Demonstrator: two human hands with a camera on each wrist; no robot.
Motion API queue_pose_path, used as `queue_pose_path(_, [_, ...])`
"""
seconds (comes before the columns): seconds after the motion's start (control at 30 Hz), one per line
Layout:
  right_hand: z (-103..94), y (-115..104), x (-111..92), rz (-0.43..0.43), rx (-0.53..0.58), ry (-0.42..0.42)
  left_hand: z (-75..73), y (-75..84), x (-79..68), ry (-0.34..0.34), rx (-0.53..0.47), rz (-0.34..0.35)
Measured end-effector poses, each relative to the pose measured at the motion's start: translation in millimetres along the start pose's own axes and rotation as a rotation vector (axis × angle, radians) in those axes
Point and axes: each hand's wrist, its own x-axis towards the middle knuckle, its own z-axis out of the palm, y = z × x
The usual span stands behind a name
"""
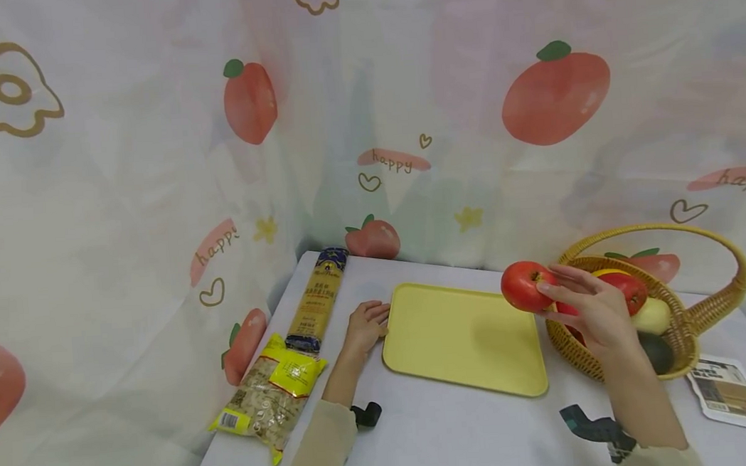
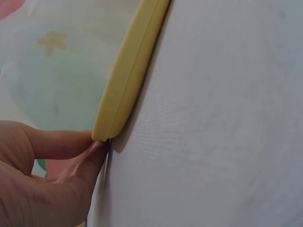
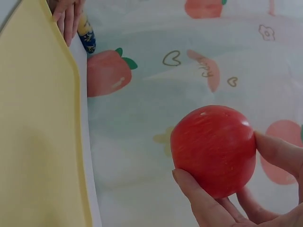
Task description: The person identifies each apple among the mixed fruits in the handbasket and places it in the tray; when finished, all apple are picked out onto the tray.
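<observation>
My right hand (image 1: pixel 592 312) holds a red apple (image 3: pixel 213 151) between thumb and fingers, in the air near the right end of a yellow tray (image 1: pixel 459 342). Fine streaks show on the apple's skin in the right wrist view. At the tray's left edge, my left hand (image 1: pixel 364 327) has its thumb and a finger on the rim. The left wrist view shows those fingertips (image 2: pixel 85 137) meeting at the tray's edge; the exact contact underneath is partly hidden. The tray lies flat on the white table.
A wicker basket (image 1: pixel 684 346) with a tall handle holds several fruits and vegetables, right of the tray. A white-edged flat pack (image 1: pixel 732 393) lies beside it. Left are a pasta packet (image 1: pixel 316 300) and a yellow-and-clear bag (image 1: pixel 270 392). Printed curtains (image 1: pixel 442 207) border the table.
</observation>
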Motion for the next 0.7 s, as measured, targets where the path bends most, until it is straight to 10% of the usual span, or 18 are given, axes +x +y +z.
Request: queue_pose_path(0.7, [52.3,24,44,0.020,-0.097,-0.065,-0.1,4.2,-3.1,-0.008,-0.012,-0.018])
